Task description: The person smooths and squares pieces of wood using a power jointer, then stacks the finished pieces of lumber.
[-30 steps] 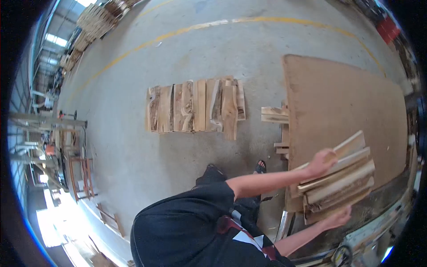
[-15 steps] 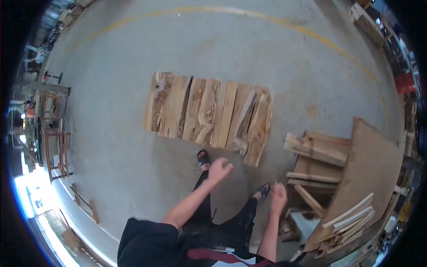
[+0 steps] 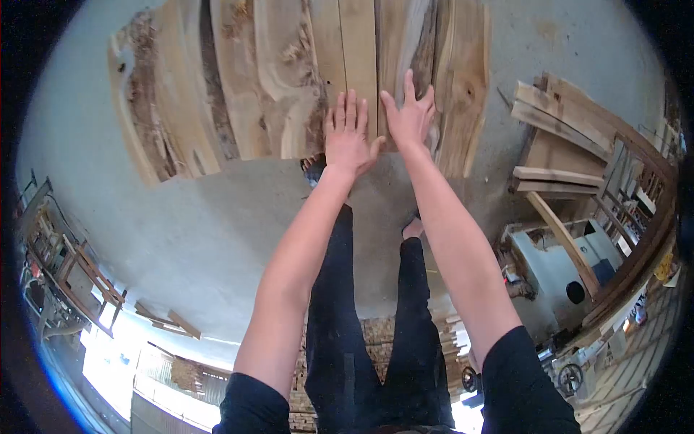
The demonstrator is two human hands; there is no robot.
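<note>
Fingers spread, the left hand (image 3: 350, 142) and right hand (image 3: 410, 121) press on boards (image 3: 360, 58) beneath their fingertips.

Floor (image 3: 217, 239): grey, faintly marked
Boards (image 3: 285, 79): flat, side by side, from 10 to 1 o'clock, several with dark, rough edges
Wood pieces (image 3: 168, 327): small group at 8 o'clock
Timber lengths (image 3: 560, 119): 2 o'clock, direct support unclear
</note>
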